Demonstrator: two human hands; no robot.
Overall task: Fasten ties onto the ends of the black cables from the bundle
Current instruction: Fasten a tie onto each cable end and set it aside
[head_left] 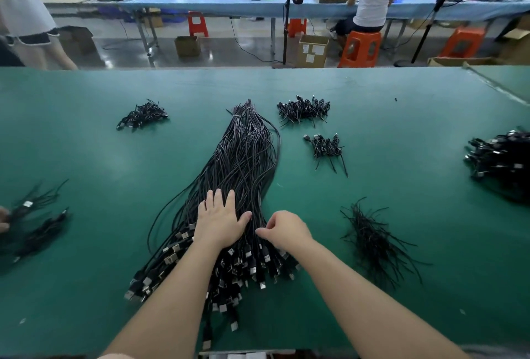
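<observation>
A long bundle of black cables [243,158] lies down the middle of the green table [114,158], bound at its far end, with metal USB plugs fanned out at the near end. My left hand [219,219] rests flat on the bundle, fingers straight. My right hand [282,229] is beside it at the bundle's right edge, its fingers curled and pinching a cable. A loose heap of thin black ties [372,239] lies to the right of my right hand.
Small piles of coiled, tied cables sit at the far left [142,115], far right of centre [304,109], [327,148] and the right edge [502,160]. Another person's hand [3,219] holds cables at the left edge. Stools, boxes and a seated worker lie beyond the table.
</observation>
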